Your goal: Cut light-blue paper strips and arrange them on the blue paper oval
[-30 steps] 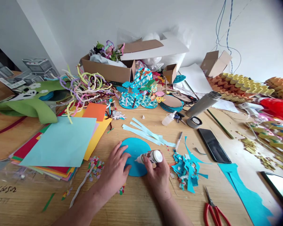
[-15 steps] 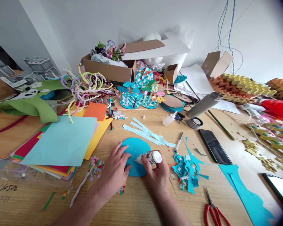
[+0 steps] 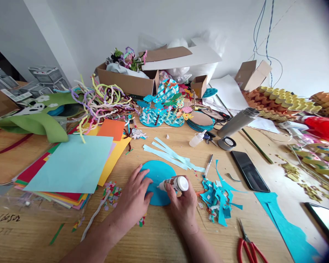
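A round blue disc (image 3: pixel 160 170) lies flat on the wooden table between my hands. My left hand (image 3: pixel 135 191) rests on its left edge, fingers spread and nothing in them. Wrapped round a white glue bottle (image 3: pixel 177 183) is my right hand (image 3: pixel 185 204); the bottle is tilted, its nozzle pointing left and down at the disc. I cannot tell whether the nozzle touches the surface. Just behind the disc lie several pale blue paper strips (image 3: pixel 167 155). Blue paper scraps (image 3: pixel 220 201) are heaped right of my right hand, and colourful confetti bits (image 3: pixel 113 193) lie left of my left hand.
Red-handled scissors (image 3: pixel 248 244) lie at the front right, near a black phone (image 3: pixel 249 171). Stacked coloured paper (image 3: pixel 71 164) fills the left side. A grey flask (image 3: pixel 238 122), a small clear bottle (image 3: pixel 197 138) and blue paper crafts (image 3: pixel 164 104) stand farther back.
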The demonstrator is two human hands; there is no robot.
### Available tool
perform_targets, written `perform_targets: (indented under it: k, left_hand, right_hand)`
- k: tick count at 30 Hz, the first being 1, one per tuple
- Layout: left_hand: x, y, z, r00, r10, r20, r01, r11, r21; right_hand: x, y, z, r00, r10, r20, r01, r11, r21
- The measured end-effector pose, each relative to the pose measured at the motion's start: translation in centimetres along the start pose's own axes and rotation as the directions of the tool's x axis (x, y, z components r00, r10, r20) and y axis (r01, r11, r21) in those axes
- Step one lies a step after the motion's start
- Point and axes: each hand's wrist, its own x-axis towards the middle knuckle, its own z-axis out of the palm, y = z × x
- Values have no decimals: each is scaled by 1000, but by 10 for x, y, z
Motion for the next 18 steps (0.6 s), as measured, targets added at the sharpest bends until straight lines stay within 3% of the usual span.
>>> perform_targets:
  k: [7, 18]
  left_hand:
    - [0, 0, 0, 1000, 12, 9, -12, 1000, 29]
    - [0, 0, 0, 999, -14, 53, 12, 999, 38]
  right_hand:
    - [-2, 5, 0, 989, 129, -77, -119, 984, 130]
    - [-2, 5, 2, 998, 57, -6, -56, 997, 49]
